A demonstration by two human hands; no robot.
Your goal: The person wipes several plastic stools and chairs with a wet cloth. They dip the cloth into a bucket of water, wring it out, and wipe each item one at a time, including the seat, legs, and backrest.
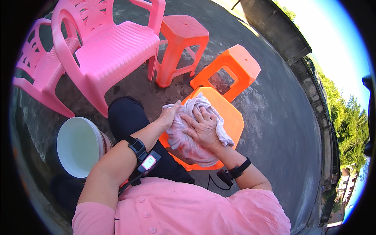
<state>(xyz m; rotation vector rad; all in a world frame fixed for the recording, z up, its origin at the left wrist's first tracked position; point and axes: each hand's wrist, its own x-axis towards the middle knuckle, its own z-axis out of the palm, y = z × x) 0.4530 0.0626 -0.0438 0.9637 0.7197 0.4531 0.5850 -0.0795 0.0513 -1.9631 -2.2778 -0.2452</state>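
Note:
An orange plastic stool [231,117] stands before me, its seat largely covered by a crumpled, damp-looking pale pink-and-white cloth [186,139]. My right hand [204,129] lies on the cloth with its fingers spread and pressed down. At the left edge of the seat, my left hand [169,115] is closed on the cloth's edge, thumb on top. Its other fingers are mostly hidden, so whether they also touch the stool does not show.
A white bucket of liquid [78,147] stands left of my leg. Two pink armchairs [113,49] [45,68] are at the far left. A red-orange stool [182,35] and another orange stool [239,66] stand beyond the seat. A low wall [313,86] bounds the concrete floor.

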